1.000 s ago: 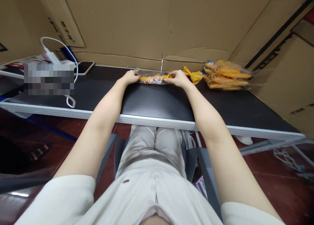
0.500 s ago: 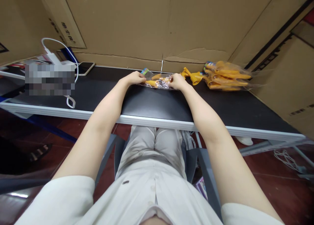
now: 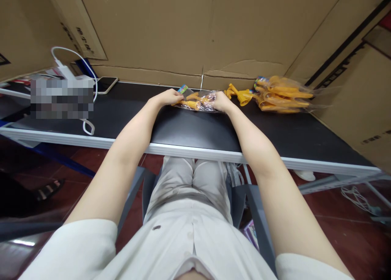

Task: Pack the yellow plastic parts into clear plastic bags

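A clear plastic bag with orange toy pieces lies near the far edge of the black table. My left hand pinches its left end, by a small coloured label. My right hand grips the bag's right end, fingers closed on the crumpled plastic. A loose orange toy piece lies just right of my right hand. Beyond it sits a pile of filled bags of orange toys.
Cardboard walls close in the table at the back and right. A phone, a white charger with cable and a blurred patch sit at the far left. Another person's sandalled foot shows on the red floor at left.
My hands have drawn closer together, so the bag that lay stretched flat is now bunched and slightly lifted between them.
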A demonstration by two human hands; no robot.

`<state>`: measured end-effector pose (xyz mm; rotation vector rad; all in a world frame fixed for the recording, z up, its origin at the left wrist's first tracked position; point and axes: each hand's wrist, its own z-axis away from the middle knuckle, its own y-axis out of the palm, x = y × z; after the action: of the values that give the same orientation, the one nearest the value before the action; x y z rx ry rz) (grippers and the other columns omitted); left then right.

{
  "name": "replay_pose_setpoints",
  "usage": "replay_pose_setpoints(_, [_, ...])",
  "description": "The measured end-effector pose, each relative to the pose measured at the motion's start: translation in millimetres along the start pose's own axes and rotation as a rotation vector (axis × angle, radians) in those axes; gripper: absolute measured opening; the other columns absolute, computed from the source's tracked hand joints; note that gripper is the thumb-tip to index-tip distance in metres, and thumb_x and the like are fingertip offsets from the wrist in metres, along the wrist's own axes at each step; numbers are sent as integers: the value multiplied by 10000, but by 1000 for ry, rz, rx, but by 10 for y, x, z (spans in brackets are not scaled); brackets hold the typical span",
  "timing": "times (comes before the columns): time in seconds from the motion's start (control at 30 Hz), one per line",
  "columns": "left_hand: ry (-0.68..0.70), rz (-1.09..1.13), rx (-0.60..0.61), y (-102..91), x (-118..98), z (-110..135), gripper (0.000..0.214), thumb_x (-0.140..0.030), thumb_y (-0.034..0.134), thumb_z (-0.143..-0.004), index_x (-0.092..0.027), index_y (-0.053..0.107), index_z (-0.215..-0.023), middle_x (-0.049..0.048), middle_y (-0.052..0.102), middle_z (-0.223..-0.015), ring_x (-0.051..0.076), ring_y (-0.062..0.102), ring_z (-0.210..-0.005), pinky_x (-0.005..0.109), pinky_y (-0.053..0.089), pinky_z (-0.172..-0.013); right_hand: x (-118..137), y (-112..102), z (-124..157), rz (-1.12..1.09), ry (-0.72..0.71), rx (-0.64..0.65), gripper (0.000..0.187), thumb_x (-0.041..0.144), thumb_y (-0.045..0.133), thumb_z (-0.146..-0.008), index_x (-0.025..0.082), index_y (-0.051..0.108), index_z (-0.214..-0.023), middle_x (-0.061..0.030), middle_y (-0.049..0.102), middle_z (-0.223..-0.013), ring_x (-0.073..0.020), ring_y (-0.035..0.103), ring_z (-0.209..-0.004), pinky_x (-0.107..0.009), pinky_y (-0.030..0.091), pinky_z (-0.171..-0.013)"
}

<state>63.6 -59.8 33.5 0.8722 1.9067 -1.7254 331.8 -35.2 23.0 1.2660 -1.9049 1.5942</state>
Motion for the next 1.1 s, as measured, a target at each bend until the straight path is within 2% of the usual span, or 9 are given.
replay_pose_setpoints(0.1, [22, -20, 28, 5, -24, 7, 245, -455, 735, -789, -219, 743, -723, 41, 764, -768, 297, 745, -982, 330, 568, -941, -19, -48, -5, 53, 21, 59, 184, 195, 910, -699, 204, 732, -743, -11, 695, -726, -280, 724, -921, -513, 583, -1112])
replay_pose_setpoints(0.23, [24, -23, 48, 34, -23, -15, 284, -476, 712, -825, -210, 811, -805, 39, 805, -843, 286, 750, -987, 328, 570, -948, -38, -41, -18, 37, 38, 65, 175, 200, 902, -754, 186, 733, -799, -34, 725, -797, -285, 720, -956, -531, 551, -1142])
replay_pose_setpoints(0.33, [4, 2, -2, 76, 13, -66, 325, -497, 693, -871, -204, 833, -871, 53, 813, -843, 278, 754, -935, 336, 581, -900, -73, 37, -49, -38, 49, 24, 269, 287, 954, -751, 193, 706, -800, -63, 759, -869, -301, 727, -1019, -507, 557, -1124])
replay_pose_setpoints(0.47, [7, 0, -44, 109, 67, -122, 325, -436, 613, -945, -193, 825, -910, 57, 823, -892, 264, 746, -945, 327, 572, -906, -105, 131, -82, -98, 57, -53, 416, 416, 1018, -661, 223, 712, -865, -72, 794, -981, -345, 754, -1131, -523, 576, -1126])
replay_pose_setpoints(0.57, [-8, 3, -58, 107, 83, -129, 311, -396, 589, -963, -184, 793, -861, 55, 799, -875, 260, 728, -941, 320, 558, -911, -107, 157, -95, -124, 76, -66, 395, 400, 984, -688, 219, 715, -912, -72, 807, -1043, -326, 767, -1162, -488, 589, -1128])
replay_pose_setpoints(0.7, [-11, 40, -87, 112, 87, -135, 328, -393, 573, -961, -191, 730, -755, 45, 732, -778, 257, 698, -892, 339, 551, -907, -81, 156, -101, -61, 109, -58, 272, 280, 917, -736, 217, 666, -819, -74, 797, -989, -331, 776, -1134, -506, 575, -1153])
replay_pose_setpoints(0.87, [5, 80, -92, 133, 111, -173, 311, -412, 581, -934, -207, 655, -712, 31, 664, -726, 235, 645, -826, 332, 527, -852, 6, 94, -28, -49, 83, 38, 172, 221, 878, -749, 217, 708, -776, -65, 785, -898, -362, 776, -1112, -526, 585, -1140])
replay_pose_setpoints(0.97, [8, 99, -92, 145, 133, -199, 314, -436, 594, -929, -203, 663, -730, 29, 640, -708, 233, 632, -826, 326, 526, -841, 26, 73, 4, -35, 72, 29, 237, 275, 927, -716, 207, 705, -763, -82, 784, -890, -369, 771, -1102, -512, 597, -1122])
replay_pose_setpoints(1.1, [36, 98, -101, 164, 174, -234, 355, -485, 602, -928, -171, 738, -831, 41, 681, -765, 254, 660, -899, 352, 549, -918, -39, 141, -73, -11, 89, -64, 343, 384, 953, -705, 209, 660, -743, -121, 799, -954, -393, 772, -1132, -539, 584, -1136])
